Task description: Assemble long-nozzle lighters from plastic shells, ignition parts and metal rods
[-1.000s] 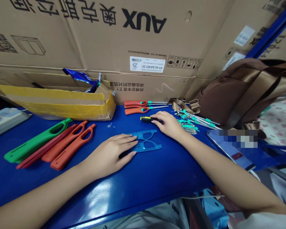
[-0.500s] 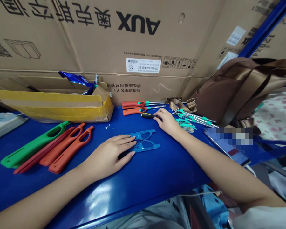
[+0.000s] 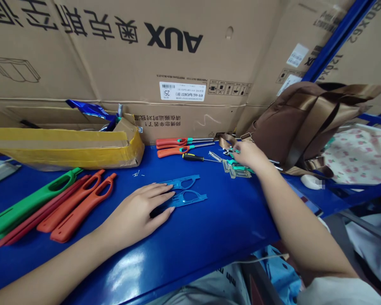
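My left hand lies flat, fingers apart, over the left part of two blue plastic lighter shell halves. Their looped ends show past my fingertips. My right hand is bent down over a pile of lighter inner parts, with teal pieces, clear fuel tanks and metal rods. Its fingers are curled among the parts; anything between the fingertips is hidden. A screwdriver with a black and yellow handle rests left of the pile, its tip towards the parts. Tiny white bits lie beyond my left hand.
Orange lighters with metal rods lie at the back. Green and orange shells lie at left, before a taped cardboard box. A brown bag, a phone and a white mouse are at right.
My right hand has let go of the screwdriver, which now lies on the table, and has moved right onto the pile of parts. My left hand stays on the blue shells. The view has shifted slightly.
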Available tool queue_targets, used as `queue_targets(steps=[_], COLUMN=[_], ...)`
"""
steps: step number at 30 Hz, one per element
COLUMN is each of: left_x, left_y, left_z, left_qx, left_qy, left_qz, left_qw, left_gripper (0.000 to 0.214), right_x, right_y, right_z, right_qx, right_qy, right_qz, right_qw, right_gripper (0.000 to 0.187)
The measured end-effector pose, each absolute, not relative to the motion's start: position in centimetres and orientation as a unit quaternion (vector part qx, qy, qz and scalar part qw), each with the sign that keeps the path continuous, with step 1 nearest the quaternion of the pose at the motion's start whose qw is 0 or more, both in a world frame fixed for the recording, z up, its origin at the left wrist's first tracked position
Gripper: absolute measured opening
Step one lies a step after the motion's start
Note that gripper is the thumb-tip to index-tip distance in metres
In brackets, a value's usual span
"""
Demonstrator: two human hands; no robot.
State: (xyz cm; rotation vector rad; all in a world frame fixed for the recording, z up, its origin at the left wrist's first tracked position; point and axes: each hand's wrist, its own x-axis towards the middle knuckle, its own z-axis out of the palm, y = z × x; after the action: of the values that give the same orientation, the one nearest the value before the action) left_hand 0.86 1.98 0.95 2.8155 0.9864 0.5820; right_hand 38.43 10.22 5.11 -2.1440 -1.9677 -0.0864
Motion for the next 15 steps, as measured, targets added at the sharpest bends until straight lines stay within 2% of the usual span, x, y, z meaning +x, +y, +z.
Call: queue_targets(steps=[3, 6, 15], left_x=[0.9, 0.9, 0.9], left_y=[2.0, 2.0, 1.8], left_z=[0.9, 1.1, 1.2], left_qx=[0.922, 0.921, 0.923], left_qy=[0.325, 0.320, 0.302], left_qz=[0.202, 0.214, 0.233], left_qw=[0.056, 0.059, 0.056], left_gripper=[0.042, 0.038, 0.031], right_x=[41.2, 42.1, 41.6], right_y=[10.2, 10.2, 10.0], right_z=[6.1, 6.5, 6.9], right_qx=[-0.783, -0.807, -0.808], right_qy=[-0.620, -0.590, -0.587], right_qz=[-0.002, 0.020, 0.047], right_qw=[0.050, 0.014, -0.016], right_gripper=[0.013, 0.021, 0.027])
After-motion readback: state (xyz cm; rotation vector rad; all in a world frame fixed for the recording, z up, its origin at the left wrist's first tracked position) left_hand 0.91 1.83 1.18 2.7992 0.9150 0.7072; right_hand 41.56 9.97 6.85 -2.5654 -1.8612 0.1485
